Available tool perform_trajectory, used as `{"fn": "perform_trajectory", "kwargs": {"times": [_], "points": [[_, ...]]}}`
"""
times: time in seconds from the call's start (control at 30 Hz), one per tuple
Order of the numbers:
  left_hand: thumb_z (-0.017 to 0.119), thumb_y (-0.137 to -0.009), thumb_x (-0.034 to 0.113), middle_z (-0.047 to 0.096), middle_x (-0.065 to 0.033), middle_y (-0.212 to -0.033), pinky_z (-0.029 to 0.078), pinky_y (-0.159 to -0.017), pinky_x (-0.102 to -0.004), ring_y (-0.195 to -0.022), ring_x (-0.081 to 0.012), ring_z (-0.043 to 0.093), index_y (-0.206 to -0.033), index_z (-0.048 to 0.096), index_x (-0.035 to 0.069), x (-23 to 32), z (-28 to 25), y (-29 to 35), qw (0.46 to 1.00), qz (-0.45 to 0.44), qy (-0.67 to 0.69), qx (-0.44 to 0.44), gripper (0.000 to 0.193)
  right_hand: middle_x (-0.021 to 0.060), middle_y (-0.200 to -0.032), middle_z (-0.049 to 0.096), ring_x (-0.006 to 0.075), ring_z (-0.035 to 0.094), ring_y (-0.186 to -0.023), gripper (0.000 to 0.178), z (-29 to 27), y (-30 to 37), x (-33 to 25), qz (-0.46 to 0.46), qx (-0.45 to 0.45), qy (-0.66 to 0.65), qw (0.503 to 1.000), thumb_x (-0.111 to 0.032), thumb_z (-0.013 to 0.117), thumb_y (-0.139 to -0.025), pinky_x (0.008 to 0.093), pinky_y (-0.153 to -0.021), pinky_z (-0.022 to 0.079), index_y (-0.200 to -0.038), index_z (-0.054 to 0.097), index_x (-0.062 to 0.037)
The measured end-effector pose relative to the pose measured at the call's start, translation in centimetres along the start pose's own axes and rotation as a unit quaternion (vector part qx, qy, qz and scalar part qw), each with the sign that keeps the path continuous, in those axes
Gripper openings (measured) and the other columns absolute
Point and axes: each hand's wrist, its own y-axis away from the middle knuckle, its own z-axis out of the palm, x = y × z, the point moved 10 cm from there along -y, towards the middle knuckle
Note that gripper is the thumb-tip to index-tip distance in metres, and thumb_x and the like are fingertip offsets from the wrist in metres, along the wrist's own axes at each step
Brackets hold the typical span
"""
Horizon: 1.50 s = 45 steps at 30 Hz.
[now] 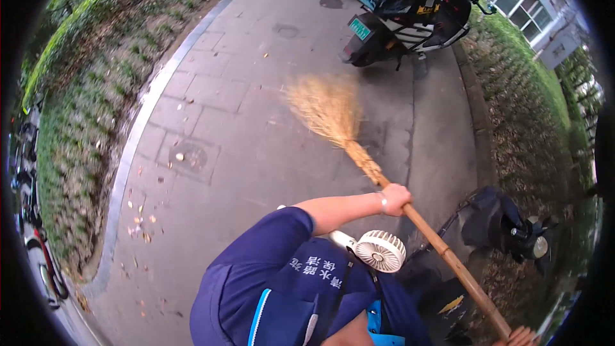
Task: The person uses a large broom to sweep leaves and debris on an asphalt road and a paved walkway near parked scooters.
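Observation:
A long straw broom runs diagonally across the view. Its wooden handle (442, 247) comes up from the lower right corner, and its fan-shaped straw head (325, 106), blurred by motion, is over the pavement. My left hand (396, 198), with a band on the wrist, is closed around the upper part of the handle, just below the bound straw. At the lower right edge my right hand (520, 337) wraps around the handle's other end, partly cut off by the frame. A white handheld fan (380, 251) hangs at my chest over the dark blue shirt (282, 282).
A parked scooter (403, 22) with a large rear box stands ahead on the right. Another dark vehicle (500, 224) is close on my right. Fallen leaves (144, 227) lie along the left kerb (142, 118). Planted beds border the grey pavement (237, 147) on both sides.

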Motion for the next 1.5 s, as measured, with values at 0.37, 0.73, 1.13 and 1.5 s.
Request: {"fn": "perform_trajectory", "kwargs": {"times": [0.37,0.73,1.13,1.5], "points": [[0.072,-0.064,0.031,0.066,-0.0108,-0.081,0.048,-0.076,-0.043,-0.084,-0.0319,0.062,-0.08,0.067,0.014,-26.1,-5.5,-5.9,0.982,0.007,0.01,-0.188,0.024,-0.0005,-0.055,0.03,0.0086,0.031,-0.047,0.007,18.0,5.3,22.5,-0.102,0.066,0.36,0.925,-0.008,0.044,-0.091,0.0227,-0.045,0.029,-0.089,0.042,-0.0027],[0.066,-0.065,0.029,0.065,-0.0094,-0.072,0.049,-0.072,-0.0404,-0.076,-0.028,0.064,-0.072,0.067,0.017,-57.4,-26.4,0.4,0.939,-0.281,-0.12,-0.156,0.014,-0.0025,-0.055,0.033,0.0081,0.032,-0.041,0.013,19.4,-2.3,64.6,0.274,0.105,0.026,0.956,-0.002,0.047,-0.087,0.0239,-0.041,0.031,-0.092,0.043,-0.0135],[0.063,-0.069,0.025,0.065,-0.0058,-0.093,0.04,-0.088,-0.0393,-0.102,-0.0246,0.054,-0.085,0.067,0.014,-77.7,-35.8,-28.1,0.985,-0.043,-0.067,-0.152,0.019,-0.0021,-0.056,0.027,0.009,0.032,-0.051,0.011,41.8,-2.0,75.3,0.083,0.185,0.308,0.929,-0.009,0.049,-0.087,0.0247,-0.056,0.033,-0.081,0.04,-0.0105],[0.064,-0.06,0.027,0.064,-0.0081,-0.071,0.045,-0.079,-0.0386,-0.074,-0.0282,0.062,-0.071,0.065,0.015,-96.4,-53.6,-26.7,0.975,-0.069,-0.053,-0.203,0.017,-0.0035,-0.056,0.021,0.0079,0.023,-0.047,0.02,53.3,-6.0,93.0,0.177,0.207,0.126,0.954,-0.005,0.045,-0.09,0.0251,-0.049,0.025,-0.076,0.035,-0.0136]]}}
